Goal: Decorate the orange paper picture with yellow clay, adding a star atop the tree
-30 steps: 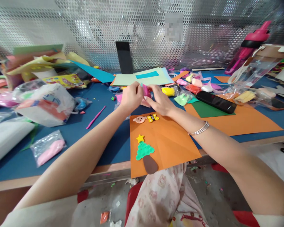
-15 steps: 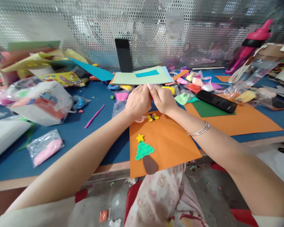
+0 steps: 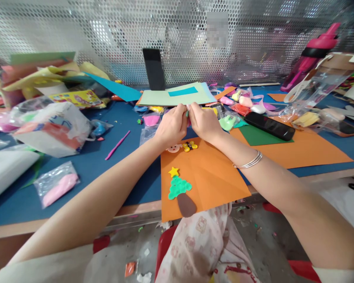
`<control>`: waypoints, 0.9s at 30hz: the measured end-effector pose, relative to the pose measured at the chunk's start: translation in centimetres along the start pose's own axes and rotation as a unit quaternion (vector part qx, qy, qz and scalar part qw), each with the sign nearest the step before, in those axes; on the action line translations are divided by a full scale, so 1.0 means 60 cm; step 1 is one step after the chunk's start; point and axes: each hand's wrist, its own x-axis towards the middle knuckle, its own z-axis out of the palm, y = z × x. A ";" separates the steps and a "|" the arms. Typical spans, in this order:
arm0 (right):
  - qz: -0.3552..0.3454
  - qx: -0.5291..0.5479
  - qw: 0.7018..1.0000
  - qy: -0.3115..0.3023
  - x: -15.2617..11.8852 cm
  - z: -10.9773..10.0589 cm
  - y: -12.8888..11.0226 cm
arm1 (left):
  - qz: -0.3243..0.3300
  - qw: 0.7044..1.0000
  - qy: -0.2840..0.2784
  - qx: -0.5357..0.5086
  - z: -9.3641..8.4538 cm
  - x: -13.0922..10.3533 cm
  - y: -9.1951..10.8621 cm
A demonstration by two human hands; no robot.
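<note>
My left hand (image 3: 173,124) and my right hand (image 3: 205,122) meet above the top edge of an orange paper sheet (image 3: 215,177). The fingers of both are curled in and pressed together at the tips. A small green bit (image 3: 187,114) shows between them, too small to name. On the sheet are a yellow star (image 3: 174,171), a green tree top (image 3: 179,187), a brown trunk (image 3: 187,205), a yellow and black bee shape (image 3: 190,146) and a pale face shape (image 3: 174,148), partly covered by my left hand. The sheet's lower edge overhangs the table.
A pink tool (image 3: 118,145) and a bagged pink clay lump (image 3: 60,188) lie left. A white plastic bag (image 3: 56,127) stands behind them. At right are a black phone-like device (image 3: 270,126), green paper (image 3: 253,137) and bottles (image 3: 315,51). A dark upright phone (image 3: 153,68) leans at the back.
My fingertips have parted slightly, and my right hand has shifted a little to the right. The small green bit now shows between the hands. The sheet lies almost where it was.
</note>
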 end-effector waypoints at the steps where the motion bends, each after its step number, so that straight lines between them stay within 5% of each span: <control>1: -0.001 -0.002 1.000 -0.003 0.001 0.001 0.001 | 0.003 1.000 0.003 -0.003 0.000 0.000 -0.002; 18: -0.013 0.042 0.995 0.086 -0.001 0.007 -0.001 | 0.009 0.998 0.045 0.051 -0.001 -0.002 0.006; 27: 0.039 -0.009 0.998 0.053 -0.009 -0.007 -0.012 | 0.049 0.996 0.068 0.034 0.008 -0.004 0.014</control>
